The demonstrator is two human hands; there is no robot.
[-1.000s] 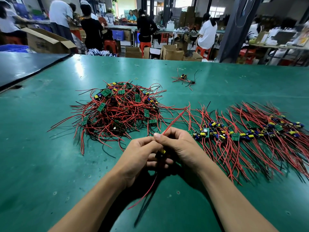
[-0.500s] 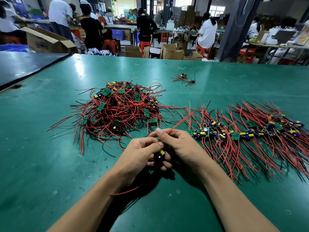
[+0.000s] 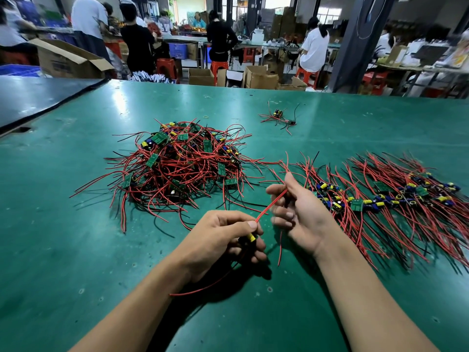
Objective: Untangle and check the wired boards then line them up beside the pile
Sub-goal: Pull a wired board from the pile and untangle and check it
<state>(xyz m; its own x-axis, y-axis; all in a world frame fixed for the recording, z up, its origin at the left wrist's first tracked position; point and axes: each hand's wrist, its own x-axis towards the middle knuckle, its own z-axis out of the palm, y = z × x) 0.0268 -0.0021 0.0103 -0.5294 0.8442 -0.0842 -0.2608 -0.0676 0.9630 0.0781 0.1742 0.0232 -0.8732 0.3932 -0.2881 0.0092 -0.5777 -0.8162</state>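
The left hand (image 3: 223, 240) is curled around a small wired board (image 3: 251, 237). Thumb and fingers grip it, and only a yellow part and a dark body show between them. It is held just above the green table (image 3: 76, 250), near the front and middle.

A red wire (image 3: 270, 205) runs tight from the left thumb up and right to the right hand (image 3: 302, 212). That hand is loose, with the thumb pointing up and the fingers relaxed and spread. The wire passes into the gap between thumb and forefinger, with no clear pinch on it. Another red lead hangs down between the two hands, and one more trails near and left under the left wrist.

Just beyond the hands, to the left, lies the tangled pile (image 3: 182, 161) of green boards and red and black wires. To the right of the right hand is the row of boards (image 3: 380, 199), laid side by side with their wires fanned near and far. Its left end lies just behind that hand.

Farther back, well apart from both, sits a small stray cluster (image 3: 279, 115) of wired parts. A dark mat (image 3: 38, 97) covers the far left corner. Past the table edge stand an open cardboard box (image 3: 66, 59), red stools (image 3: 166, 68) and people at other benches.
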